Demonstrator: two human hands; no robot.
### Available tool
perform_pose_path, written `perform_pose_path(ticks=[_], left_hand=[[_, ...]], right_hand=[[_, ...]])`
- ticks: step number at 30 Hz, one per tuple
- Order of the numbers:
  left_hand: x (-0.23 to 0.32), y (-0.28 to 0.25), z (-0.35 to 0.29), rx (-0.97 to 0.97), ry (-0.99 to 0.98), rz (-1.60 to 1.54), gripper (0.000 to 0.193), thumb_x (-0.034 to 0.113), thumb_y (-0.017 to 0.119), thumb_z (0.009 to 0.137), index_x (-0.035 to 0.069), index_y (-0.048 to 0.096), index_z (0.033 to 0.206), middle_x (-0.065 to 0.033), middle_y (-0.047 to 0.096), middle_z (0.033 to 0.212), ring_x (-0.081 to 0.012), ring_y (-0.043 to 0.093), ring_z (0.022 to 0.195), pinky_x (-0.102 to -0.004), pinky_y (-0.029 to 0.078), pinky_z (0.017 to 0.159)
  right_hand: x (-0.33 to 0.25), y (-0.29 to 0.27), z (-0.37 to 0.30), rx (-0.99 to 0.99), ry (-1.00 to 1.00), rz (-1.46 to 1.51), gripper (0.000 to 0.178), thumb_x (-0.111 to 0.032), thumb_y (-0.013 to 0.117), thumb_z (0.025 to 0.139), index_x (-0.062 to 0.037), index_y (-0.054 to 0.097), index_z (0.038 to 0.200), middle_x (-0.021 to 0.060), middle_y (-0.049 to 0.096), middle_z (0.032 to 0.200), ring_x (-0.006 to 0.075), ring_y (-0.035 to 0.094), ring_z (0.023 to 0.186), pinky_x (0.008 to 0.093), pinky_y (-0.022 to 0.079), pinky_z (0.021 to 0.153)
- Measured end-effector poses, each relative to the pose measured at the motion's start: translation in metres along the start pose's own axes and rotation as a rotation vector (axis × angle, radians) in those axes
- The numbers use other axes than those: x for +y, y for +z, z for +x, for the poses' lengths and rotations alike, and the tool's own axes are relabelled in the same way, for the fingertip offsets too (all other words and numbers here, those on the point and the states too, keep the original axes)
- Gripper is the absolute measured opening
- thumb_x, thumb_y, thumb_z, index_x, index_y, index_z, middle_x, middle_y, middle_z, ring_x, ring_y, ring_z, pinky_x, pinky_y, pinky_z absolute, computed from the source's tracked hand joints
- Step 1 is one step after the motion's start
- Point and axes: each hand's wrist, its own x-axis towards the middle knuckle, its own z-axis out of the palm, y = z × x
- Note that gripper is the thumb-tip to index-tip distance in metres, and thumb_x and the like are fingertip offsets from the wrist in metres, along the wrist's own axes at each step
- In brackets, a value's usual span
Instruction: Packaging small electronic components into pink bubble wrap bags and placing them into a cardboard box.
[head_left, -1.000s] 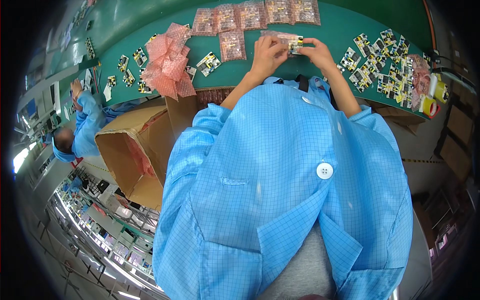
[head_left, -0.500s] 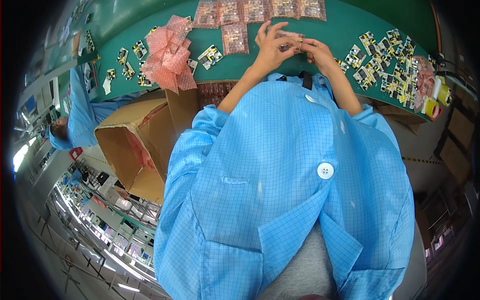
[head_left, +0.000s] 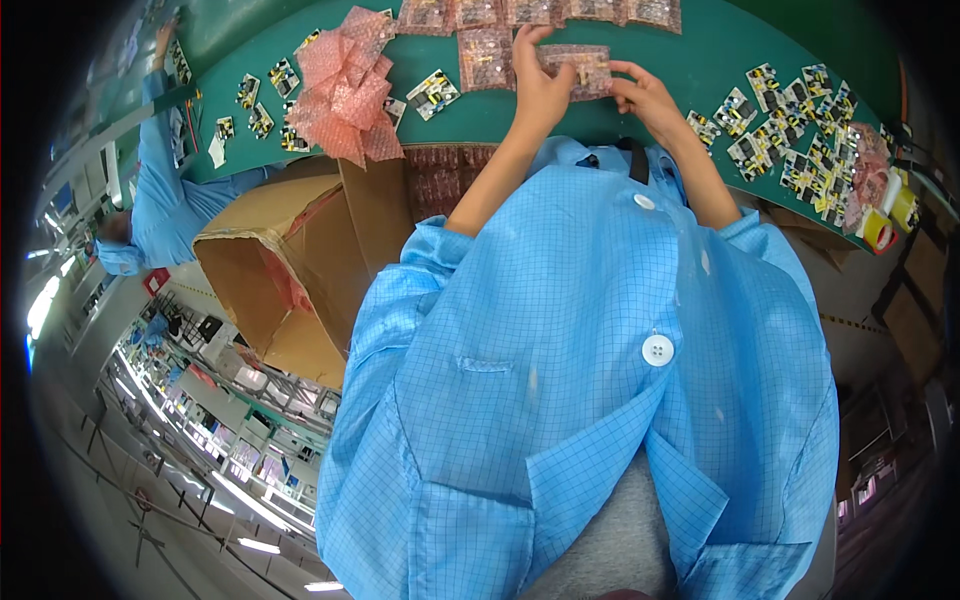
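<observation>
green table (head_left: 700,60) with a pink bubble-wrap pouch (head_left: 588,70) running lengthwise left to right: left hand (head_left: 541,95), thumb and forefinger apart, overlaps its left end; right hand (head_left: 650,103) is at its right edge, grip unclear.

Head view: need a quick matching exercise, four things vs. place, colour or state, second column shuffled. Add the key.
Column 1
1. bubble wrap pile
2. cardboard box
3. tape rolls
4. wrapped packet

Column 2
A. between the left hand and right hand
B. yellow, at the right end of the table
C. pink, heaped on the table's left part
D. brown, open at one end

Pairs: 1-C, 2-D, 3-B, 4-A
</observation>
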Motion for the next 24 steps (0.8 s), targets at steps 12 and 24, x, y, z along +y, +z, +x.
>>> perform_pose_path(ticks=[12,24], left_hand=[[-0.049,-0.028,-0.005,0.152,-0.462,-0.561,0.042,0.017,0.055,0.094,0.002,0.042,0.131,-0.0138,0.056,0.115,-0.0197,0.056,0.101,-0.0357,0.05,0.086],[-0.024,-0.037,-0.011,-0.491,-0.754,-0.778,0.041,0.027,0.053,0.099,0.006,0.049,0.134,-0.0106,0.061,0.122,-0.0214,0.063,0.107,-0.0348,0.056,0.087]], right_hand=[[-0.028,0.012,0.051,-0.184,-0.094,-0.384,0.045,-0.014,0.068,0.087,-0.0063,0.049,0.128,0.0038,0.066,0.099,0.0113,0.06,0.093,0.0273,0.047,0.082],[-0.042,0.021,0.027,-0.37,0.016,-0.115,0.039,-0.012,0.062,0.089,-0.005,0.052,0.126,0.0066,0.066,0.109,0.0122,0.061,0.1,0.0272,0.047,0.09]])
